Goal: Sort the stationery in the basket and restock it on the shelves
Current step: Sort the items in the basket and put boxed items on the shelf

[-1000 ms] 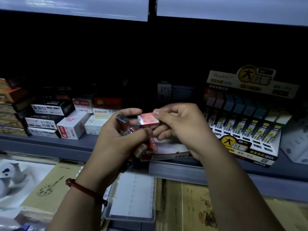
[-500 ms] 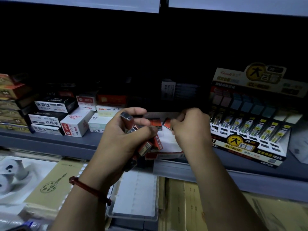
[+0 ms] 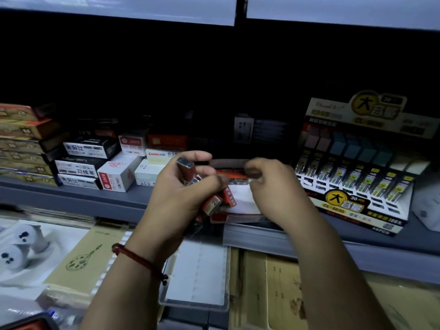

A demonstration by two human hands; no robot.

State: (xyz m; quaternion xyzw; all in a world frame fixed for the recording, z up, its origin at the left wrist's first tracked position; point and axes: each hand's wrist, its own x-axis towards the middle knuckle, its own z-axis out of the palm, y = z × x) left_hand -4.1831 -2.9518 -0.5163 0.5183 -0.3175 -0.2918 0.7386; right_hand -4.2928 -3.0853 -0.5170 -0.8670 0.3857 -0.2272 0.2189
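Note:
My left hand [image 3: 181, 198] grips a bunch of small red lead cases [image 3: 213, 203]; one shows "2B" and one with a silver end sticks up by my thumb. Just behind it on the grey shelf [image 3: 71, 194] sits a red and white display box [image 3: 240, 206] with a row of red cases [image 3: 234, 173] at its back. My right hand [image 3: 271, 189] hovers over that box with curled fingers. Its blurred fingertips are at the row of cases, and whether they pinch one is unclear.
White and black pen boxes [image 3: 114, 175] are stacked to the left on the shelf. A yellow-labelled lead display [image 3: 357, 177] stands to the right. Below lie a clear plastic case [image 3: 197, 275], a tan notebook [image 3: 78, 258] and brown paper pads [image 3: 273, 289].
My right hand carried one red case from the bunch in my left hand forward to the display box and stays there. My left hand has kept its grip.

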